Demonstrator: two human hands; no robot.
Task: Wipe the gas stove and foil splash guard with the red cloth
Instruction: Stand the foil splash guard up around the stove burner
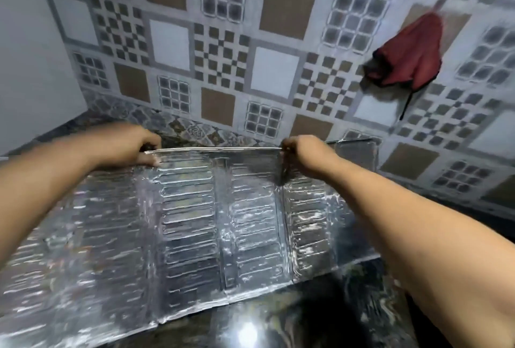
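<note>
Both of my hands gripped the top edge of the foil splash guard (195, 222), which leaned across the dark worktop (320, 319) with its ribbed panels facing me. My left hand (131, 144) was curled over that edge near the left fold, fingers pinched shut on the rim; my right hand (303, 152) was closed on the same rim further right. The fingertips of both were tucked behind the foil, so I could not see them. The guard's left end ran off the picture, and its far right panel (354, 152) stood half hidden behind my right wrist. Everything was smeared by motion, and the foil's ribs blurred into streaks.

The red cloth (409, 55) hung on the tiled wall (223, 41) up to the right, well apart from both hands, a dark cord trailing below it. What it hung from was too blurred to make out. A bright glare sat on the worktop in front of the guard. No stove showed anywhere.
</note>
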